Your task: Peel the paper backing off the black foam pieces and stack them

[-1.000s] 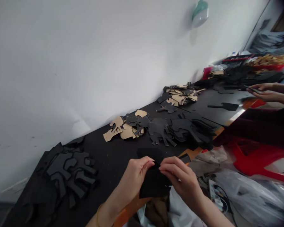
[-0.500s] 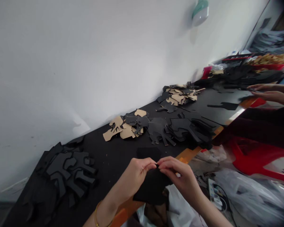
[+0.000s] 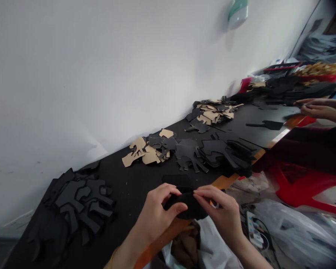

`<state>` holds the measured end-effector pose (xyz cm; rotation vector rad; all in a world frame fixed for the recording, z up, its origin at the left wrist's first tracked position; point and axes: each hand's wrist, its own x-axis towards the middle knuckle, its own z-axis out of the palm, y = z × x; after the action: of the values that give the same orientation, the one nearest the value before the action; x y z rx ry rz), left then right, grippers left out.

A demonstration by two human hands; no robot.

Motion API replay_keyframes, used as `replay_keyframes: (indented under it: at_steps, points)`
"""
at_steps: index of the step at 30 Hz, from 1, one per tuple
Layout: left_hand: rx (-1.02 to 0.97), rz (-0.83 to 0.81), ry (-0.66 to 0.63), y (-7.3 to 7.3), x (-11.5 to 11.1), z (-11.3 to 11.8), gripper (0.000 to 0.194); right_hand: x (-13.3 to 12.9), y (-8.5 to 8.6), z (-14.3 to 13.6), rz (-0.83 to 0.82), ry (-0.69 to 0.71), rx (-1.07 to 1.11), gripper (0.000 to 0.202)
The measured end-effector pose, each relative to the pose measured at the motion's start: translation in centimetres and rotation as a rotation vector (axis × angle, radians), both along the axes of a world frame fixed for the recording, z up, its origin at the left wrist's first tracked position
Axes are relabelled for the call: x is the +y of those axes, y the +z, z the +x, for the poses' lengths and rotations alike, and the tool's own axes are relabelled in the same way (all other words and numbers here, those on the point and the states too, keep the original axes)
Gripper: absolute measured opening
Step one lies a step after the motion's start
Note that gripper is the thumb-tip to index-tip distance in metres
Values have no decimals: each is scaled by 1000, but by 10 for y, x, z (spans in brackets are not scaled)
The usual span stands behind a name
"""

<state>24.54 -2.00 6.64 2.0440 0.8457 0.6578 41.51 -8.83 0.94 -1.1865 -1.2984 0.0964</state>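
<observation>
Between both hands, at the table's front edge, is a flat black cut-out piece (image 3: 194, 209), its exact shape partly hidden by fingers. My left hand (image 3: 161, 207) grips its left side, thumb lying across the near face and fingers behind. With thumb and fingertips together, my right hand (image 3: 220, 203) pinches its upper right edge. Just beyond them, another dark flat piece (image 3: 175, 180) rests on the black table (image 3: 128, 198). Past that lies a spread of black cut-out shapes (image 3: 186, 151), with tan-faced pieces (image 3: 150, 155) to its left.
A heap of black cut-outs (image 3: 84, 201) sits at the table's left. Farther right is a mixed tan and black pile (image 3: 211, 112). Another person's hands (image 3: 319, 108) work at the far right. A red stool (image 3: 291, 186) and clear plastic bags (image 3: 296, 228) stand below the table edge.
My left hand has opened its pinch into a broader grip and shifted slightly left. The black piece has tilted up between my hands. The other person's hands have moved slightly.
</observation>
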Motion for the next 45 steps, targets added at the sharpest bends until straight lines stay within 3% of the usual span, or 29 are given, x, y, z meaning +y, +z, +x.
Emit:
replay_keyframes:
  at_steps: [5, 15, 18, 24, 30, 37, 45]
  points:
    - [-8, -4, 202, -16, -7, 6, 18, -1, 0, -1, -1, -3, -2, 7]
    - [-11, 71, 136, -19, -11, 3, 15, -3, -4, 1, -187, 28, 163, 10]
    - [-10, 83, 112, -22, -11, 3, 16, -3, -6, 4, -271, 41, 239, 25]
    - [27, 146, 104, -20, -14, 5, 14, -1, 2, 9, -275, 213, 85, 18]
    - [-12, 303, 209, -21, 1, 12, 8, 1, -5, -3, -153, 38, 15, 17]
    - [-85, -252, -18, -26, 47, 0, 14, 2, -16, -12, -170, 25, -88, 14]
    - [-105, -415, -165, -24, 65, -5, 19, 4, -19, -18, -165, 41, -62, 16]
